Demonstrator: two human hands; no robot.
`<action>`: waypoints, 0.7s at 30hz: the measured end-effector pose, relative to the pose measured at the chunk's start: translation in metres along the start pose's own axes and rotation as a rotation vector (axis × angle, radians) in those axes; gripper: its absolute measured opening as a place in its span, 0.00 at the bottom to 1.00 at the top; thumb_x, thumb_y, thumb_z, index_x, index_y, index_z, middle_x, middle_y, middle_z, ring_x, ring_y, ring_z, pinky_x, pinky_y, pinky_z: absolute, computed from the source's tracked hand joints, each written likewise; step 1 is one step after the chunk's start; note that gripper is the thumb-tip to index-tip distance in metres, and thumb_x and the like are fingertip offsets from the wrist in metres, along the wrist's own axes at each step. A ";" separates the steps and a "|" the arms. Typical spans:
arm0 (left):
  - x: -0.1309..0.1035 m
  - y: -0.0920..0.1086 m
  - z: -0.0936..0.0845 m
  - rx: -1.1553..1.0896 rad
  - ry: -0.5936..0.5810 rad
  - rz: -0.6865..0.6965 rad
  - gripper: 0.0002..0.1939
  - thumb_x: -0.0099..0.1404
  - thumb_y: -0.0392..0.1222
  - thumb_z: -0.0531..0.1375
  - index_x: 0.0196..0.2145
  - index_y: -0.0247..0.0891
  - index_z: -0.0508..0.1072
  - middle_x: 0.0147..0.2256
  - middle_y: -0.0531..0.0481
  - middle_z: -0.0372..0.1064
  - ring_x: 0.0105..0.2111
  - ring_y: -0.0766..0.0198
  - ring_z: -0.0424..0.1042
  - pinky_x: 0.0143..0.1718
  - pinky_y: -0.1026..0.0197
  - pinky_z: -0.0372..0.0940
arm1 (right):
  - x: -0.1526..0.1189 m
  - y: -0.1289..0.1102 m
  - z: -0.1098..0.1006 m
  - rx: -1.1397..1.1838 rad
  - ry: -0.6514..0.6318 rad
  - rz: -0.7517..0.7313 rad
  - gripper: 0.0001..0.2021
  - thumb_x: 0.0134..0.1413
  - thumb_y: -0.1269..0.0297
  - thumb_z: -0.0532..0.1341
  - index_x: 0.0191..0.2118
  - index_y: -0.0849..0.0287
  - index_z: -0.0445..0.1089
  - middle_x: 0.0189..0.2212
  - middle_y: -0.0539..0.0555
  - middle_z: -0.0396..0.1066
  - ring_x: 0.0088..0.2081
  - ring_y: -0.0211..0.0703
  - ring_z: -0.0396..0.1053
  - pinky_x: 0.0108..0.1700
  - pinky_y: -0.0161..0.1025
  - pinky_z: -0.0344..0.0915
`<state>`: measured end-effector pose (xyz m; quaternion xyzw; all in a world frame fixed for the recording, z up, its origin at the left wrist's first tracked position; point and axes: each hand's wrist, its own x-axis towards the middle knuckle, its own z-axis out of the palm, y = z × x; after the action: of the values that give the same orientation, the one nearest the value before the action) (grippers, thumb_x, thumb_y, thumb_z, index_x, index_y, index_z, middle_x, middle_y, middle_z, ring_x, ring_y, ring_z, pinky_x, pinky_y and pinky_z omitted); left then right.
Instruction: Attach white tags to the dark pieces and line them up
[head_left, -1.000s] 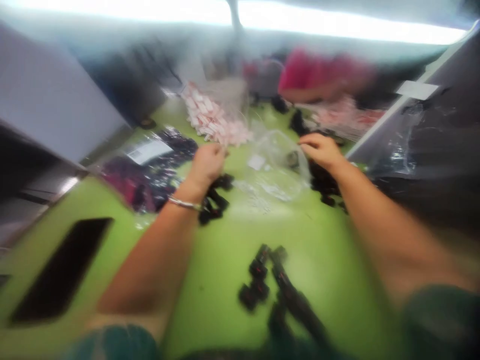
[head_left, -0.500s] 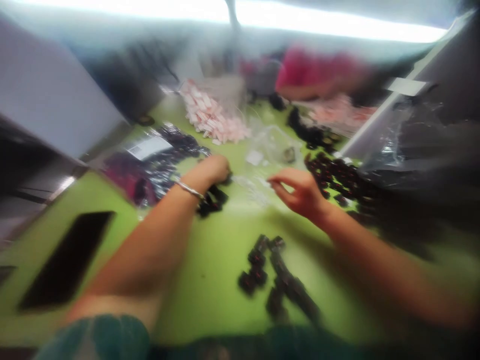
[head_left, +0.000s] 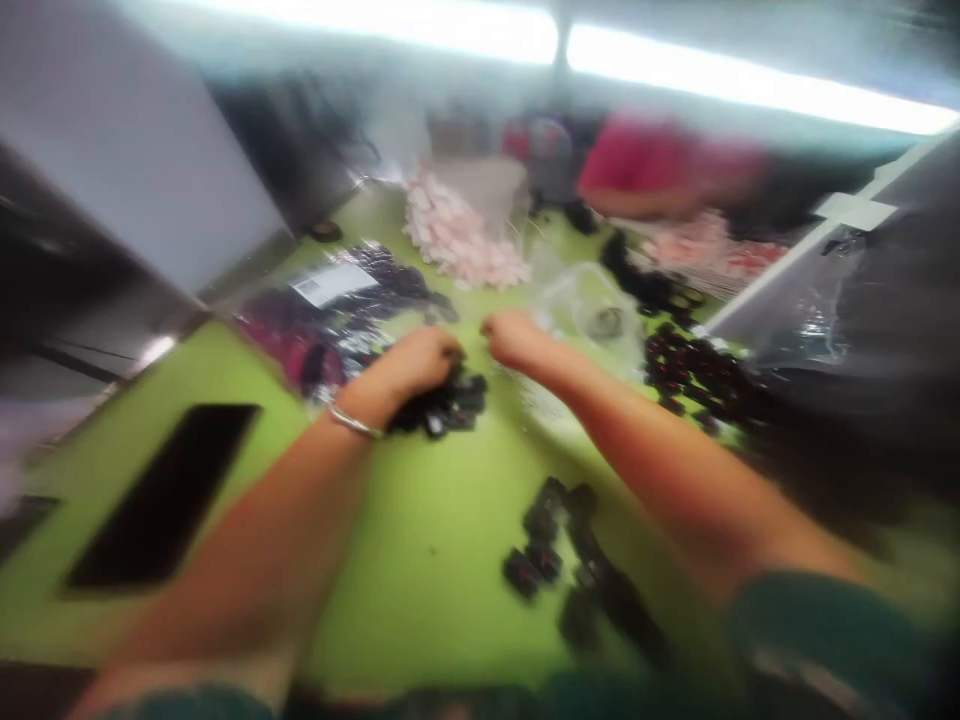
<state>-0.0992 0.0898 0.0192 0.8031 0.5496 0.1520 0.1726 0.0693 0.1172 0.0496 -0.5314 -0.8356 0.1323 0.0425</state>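
Note:
My left hand (head_left: 424,360), with a silver bangle on its wrist, is closed at the edge of a pile of small black parts (head_left: 454,405). A dark bit shows at its fingertips, most likely one of those parts, though blur hides its shape. Just to the right, my right hand (head_left: 517,340) has its fingers pinched together; what they hold, if anything, cannot be made out. The two hands are a short gap apart. Small clear pieces (head_left: 544,405) lie under my right forearm. Nearer to me are more black parts (head_left: 544,540), loosely grouped.
A labelled clear bag (head_left: 330,290) of dark parts lies left, with a black flat slab (head_left: 165,495) nearer. Pale pink pieces (head_left: 465,235) are heaped behind. A clear plastic bag (head_left: 600,300) and dark red-black parts (head_left: 690,370) lie right. Across the table is a person in pink (head_left: 637,165).
My right hand has moved left, away from the clear pieces and close to my left hand. My left hand stays by the black parts. The whole view has shifted a little.

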 end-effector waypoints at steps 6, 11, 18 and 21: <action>0.007 -0.007 -0.005 0.024 -0.008 -0.156 0.15 0.53 0.35 0.56 0.36 0.37 0.81 0.33 0.47 0.78 0.34 0.58 0.74 0.40 0.63 0.66 | 0.016 0.018 0.017 -0.061 0.019 0.024 0.16 0.51 0.77 0.55 0.44 0.65 0.75 0.43 0.63 0.75 0.44 0.51 0.71 0.46 0.42 0.64; 0.005 -0.007 -0.014 0.034 0.035 -0.119 0.16 0.53 0.36 0.57 0.37 0.37 0.81 0.35 0.47 0.78 0.35 0.58 0.74 0.42 0.62 0.65 | 0.026 0.011 0.021 -0.059 0.010 -0.123 0.14 0.53 0.72 0.56 0.42 0.60 0.76 0.41 0.56 0.75 0.42 0.44 0.70 0.44 0.36 0.63; 0.001 0.004 -0.012 -0.024 -0.032 0.036 0.15 0.55 0.39 0.57 0.38 0.38 0.80 0.33 0.49 0.78 0.33 0.60 0.73 0.38 0.62 0.64 | 0.035 0.003 0.040 -0.086 0.047 -0.234 0.08 0.54 0.67 0.58 0.32 0.61 0.74 0.34 0.55 0.73 0.33 0.41 0.67 0.36 0.36 0.61; 0.000 0.017 -0.001 0.058 -0.092 0.068 0.14 0.55 0.38 0.57 0.37 0.38 0.79 0.34 0.46 0.77 0.34 0.57 0.73 0.37 0.61 0.64 | 0.034 0.006 0.041 -0.082 0.107 -0.230 0.07 0.53 0.70 0.58 0.29 0.62 0.72 0.31 0.55 0.72 0.32 0.39 0.66 0.34 0.35 0.60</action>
<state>-0.0852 0.0845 0.0276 0.8321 0.5178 0.1049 0.1690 0.0511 0.1433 0.0065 -0.4396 -0.8924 0.0636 0.0801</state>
